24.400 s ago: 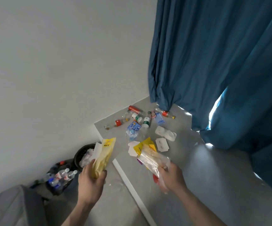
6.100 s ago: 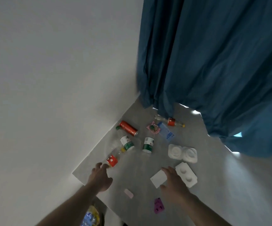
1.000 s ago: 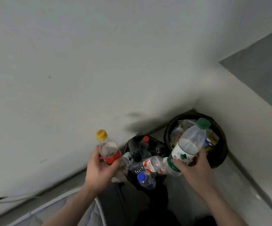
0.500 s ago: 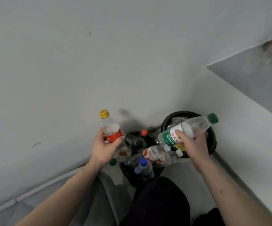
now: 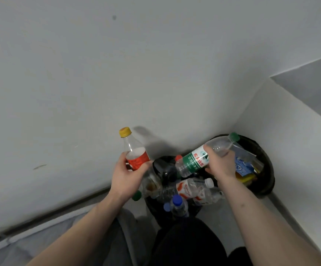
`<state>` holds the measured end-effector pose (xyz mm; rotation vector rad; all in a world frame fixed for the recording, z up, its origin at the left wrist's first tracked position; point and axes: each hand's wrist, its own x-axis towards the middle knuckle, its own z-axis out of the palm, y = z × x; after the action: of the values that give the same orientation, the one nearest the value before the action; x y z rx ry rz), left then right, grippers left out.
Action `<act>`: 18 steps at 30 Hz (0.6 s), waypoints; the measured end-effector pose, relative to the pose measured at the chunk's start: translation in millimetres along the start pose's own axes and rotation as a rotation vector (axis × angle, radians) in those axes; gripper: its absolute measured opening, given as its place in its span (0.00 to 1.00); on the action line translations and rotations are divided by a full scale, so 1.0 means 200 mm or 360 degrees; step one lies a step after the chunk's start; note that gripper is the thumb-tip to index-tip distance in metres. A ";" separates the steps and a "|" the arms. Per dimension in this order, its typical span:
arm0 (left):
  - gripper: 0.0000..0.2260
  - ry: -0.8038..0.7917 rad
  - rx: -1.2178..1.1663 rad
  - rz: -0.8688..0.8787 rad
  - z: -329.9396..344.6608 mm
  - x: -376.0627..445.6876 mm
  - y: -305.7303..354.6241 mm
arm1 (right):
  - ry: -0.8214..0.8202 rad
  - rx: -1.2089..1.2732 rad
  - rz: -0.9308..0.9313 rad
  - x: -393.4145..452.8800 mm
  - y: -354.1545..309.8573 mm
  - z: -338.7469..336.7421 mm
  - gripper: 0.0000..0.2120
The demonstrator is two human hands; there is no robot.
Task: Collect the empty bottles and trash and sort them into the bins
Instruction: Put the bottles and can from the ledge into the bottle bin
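Left-hand bottle [image 5: 134,153]: clear glossy plastic, yellow plastic cap, glossy red film label. Right-hand bottle [image 5: 204,159]: clear ribbed plastic, green cap, glossy green-and-white label. Bottles in near bin [image 5: 190,191]: same clear, crinkled plastic, caps white, blue, green and red; one is dark plastic. Near bin liner [image 5: 156,213]: thin black plastic film, slight sheen. Far bin [image 5: 269,169]: black plastic rim, glossy; inside, shiny blue-and-white and yellow wrappers (film or coated paper, cannot tell). Wall [image 5: 98,73]: matt white paint, smooth, a few scuffs. Ledge top [image 5: 313,87]: grey, smooth, low sheen.

Bottle bin [image 5: 150,205] rim mostly hidden — bottles [image 5: 189,191] cover it.
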<state>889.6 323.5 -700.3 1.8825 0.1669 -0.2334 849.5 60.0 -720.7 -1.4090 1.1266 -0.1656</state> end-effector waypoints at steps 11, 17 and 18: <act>0.17 0.0004 -0.0024 -0.0167 -0.01 0.01 0.00 | -0.0159 -0.0503 -0.0120 0.01 -0.05 0.04 0.31; 0.14 0.0017 -0.0019 -0.0237 0.00 0.03 -0.01 | -0.0340 -0.0846 -0.0301 0.00 -0.12 0.14 0.31; 0.14 0.0011 -0.0013 -0.0239 0.00 0.03 -0.02 | -0.0375 -0.0931 -0.0332 -0.01 -0.12 0.16 0.30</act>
<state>894.2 324.0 -704.9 1.8647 0.3143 -0.3280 883.0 77.2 -706.8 -2.0070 0.8611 0.1976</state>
